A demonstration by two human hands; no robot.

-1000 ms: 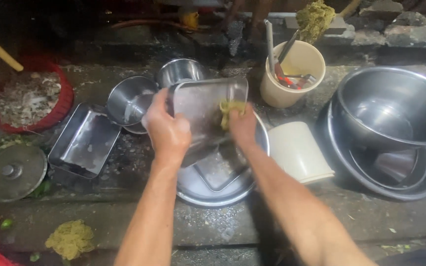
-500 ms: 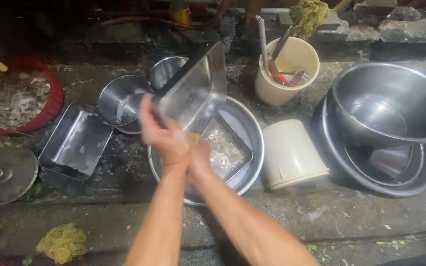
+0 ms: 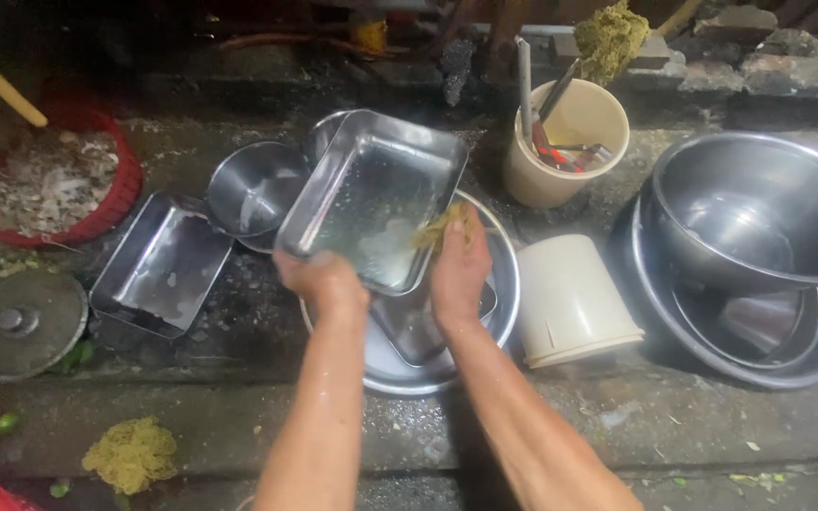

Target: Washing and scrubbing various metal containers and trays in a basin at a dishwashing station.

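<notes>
While left hand point(image 3: 319, 279) grips tray point(image 3: 371, 199), right hand point(image 3: 458, 270) presses scrubber point(image 3: 442, 225) inside.

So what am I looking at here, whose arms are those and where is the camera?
The camera sits on a person's head and looks down, so the two bare arms are their own. The left hand holds a rectangular steel tray tilted over a round basin. The right hand presses a yellowish scrubber against the tray's inside. Around them on the wet stone floor: another steel tray, large steel bowls, a cream cup of utensils and a red basket.
</notes>
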